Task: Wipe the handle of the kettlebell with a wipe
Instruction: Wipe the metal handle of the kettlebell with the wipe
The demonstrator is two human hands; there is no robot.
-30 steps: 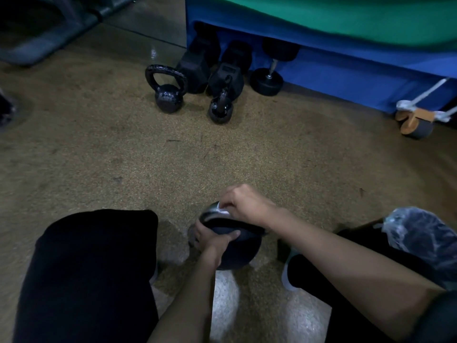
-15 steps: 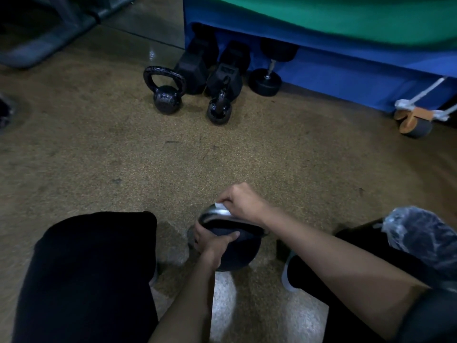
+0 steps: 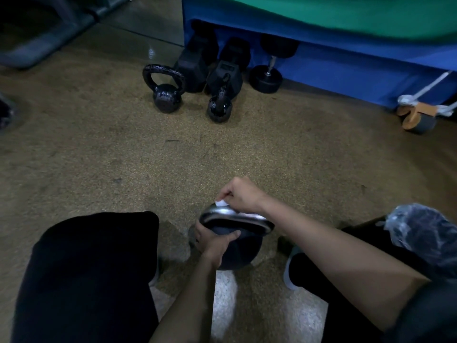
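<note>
The fingers (image 3: pixel 228 194) of the right hand (image 3: pixel 243 198) are curled and pinch a white wipe (image 3: pixel 220 203) against the far side of the shiny handle (image 3: pixel 223 215); only a small corner of the wipe shows. The left hand (image 3: pixel 214 240) grips the near left part of the kettlebell (image 3: pixel 238 256), with its thumb across the dark body, and holds it steady on the floor (image 3: pixel 123 169) between the person's knees. Compared with one second ago, the right hand has moved only a little along the handle, so the wiping seems in progress and the near right part is probably not done yet. Two small kettlebells (image 3: pixel 166 95) stand far behind.
</note>
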